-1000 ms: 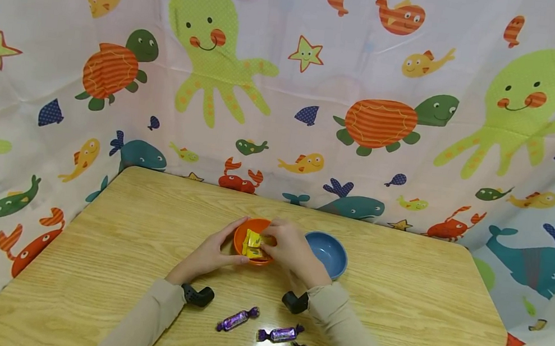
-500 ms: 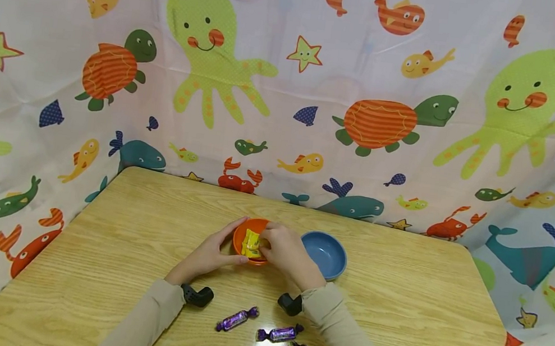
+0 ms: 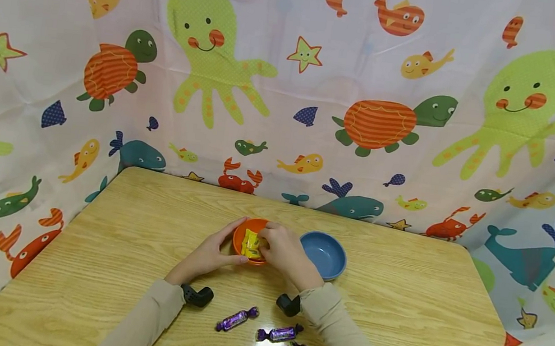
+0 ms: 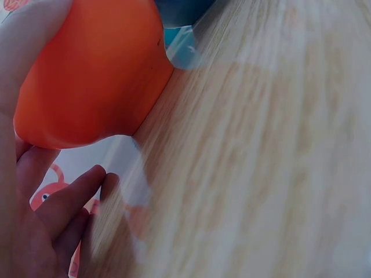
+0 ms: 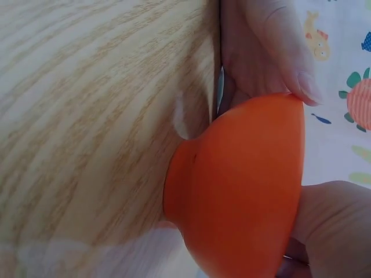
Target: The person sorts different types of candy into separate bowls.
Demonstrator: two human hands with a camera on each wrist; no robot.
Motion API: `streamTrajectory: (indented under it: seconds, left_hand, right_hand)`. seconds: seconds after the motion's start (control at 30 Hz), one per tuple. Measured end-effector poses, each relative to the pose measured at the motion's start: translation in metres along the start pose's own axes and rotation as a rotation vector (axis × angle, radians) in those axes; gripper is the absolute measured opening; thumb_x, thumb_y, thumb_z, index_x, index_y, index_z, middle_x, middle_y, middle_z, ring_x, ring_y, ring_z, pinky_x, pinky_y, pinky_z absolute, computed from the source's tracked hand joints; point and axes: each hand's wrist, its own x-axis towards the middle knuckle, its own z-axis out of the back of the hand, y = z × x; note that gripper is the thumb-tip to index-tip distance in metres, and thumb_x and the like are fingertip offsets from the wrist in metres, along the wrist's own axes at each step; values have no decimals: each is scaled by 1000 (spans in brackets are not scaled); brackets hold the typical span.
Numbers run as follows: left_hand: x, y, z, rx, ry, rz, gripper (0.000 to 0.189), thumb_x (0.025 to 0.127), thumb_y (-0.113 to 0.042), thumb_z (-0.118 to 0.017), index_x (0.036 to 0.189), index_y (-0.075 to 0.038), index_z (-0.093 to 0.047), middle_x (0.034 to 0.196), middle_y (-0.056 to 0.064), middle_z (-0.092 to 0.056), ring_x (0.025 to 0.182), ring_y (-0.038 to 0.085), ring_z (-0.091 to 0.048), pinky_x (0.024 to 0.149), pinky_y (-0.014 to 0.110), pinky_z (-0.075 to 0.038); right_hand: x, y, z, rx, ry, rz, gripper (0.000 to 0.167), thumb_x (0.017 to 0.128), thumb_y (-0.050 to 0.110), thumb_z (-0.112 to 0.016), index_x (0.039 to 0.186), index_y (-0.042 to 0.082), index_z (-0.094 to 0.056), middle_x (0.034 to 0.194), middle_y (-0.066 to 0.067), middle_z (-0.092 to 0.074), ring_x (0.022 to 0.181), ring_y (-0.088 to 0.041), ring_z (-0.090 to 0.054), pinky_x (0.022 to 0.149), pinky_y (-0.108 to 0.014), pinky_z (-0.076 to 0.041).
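My left hand holds an orange bowl, thumb at the near rim and fingers round the far left side. In the left wrist view, the bowl stands on the wooden table between that hand's thumb and fingers. Inside it lie yellow-wrapped candies. Over the bowl's right side, my right hand reaches in, its curled fingers pinching at a yellow-wrapped candy. Its fingertips are partly hidden. The right wrist view has the bowl's outside, with the right thumb at the rim.
A blue bowl stands close to the right of the orange one, partly behind the right hand. Several purple-wrapped candies lie on the wooden table nearer the body. A sea-animal print curtain hangs behind and at both sides.
The right hand has shifted slightly left and deeper over the orange bowl. Yellow candies in it have moved a little. More of the blue bowl shows. The left hand has stayed in place.
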Motion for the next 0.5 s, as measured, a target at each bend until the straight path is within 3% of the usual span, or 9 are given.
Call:
streamTrajectory:
  seconds: [0.17, 0.5]
  left_hand:
    - [1, 1, -1, -19, 3, -20, 90, 85, -37, -80, 157, -35, -27, 160, -13, -25, 149, 16, -19, 120, 51, -16]
    - [0, 1, 0, -10, 6, 0, 89, 84, -40, -79, 156, -39, -27, 160, -13, -25, 149, 16, -19, 119, 51, -16]
  right_hand:
    - [-1, 0, 1, 11, 10, -10, 6, 83, 6, -76, 87, 9, -73, 84, 0, -57, 72, -12, -53, 66, -24, -50]
    - [-4, 1, 5, 66, 3, -4, 5, 84, 7, -77, 86, 8, -72, 82, 0, -55, 70, -12, -52, 64, -24, -49]
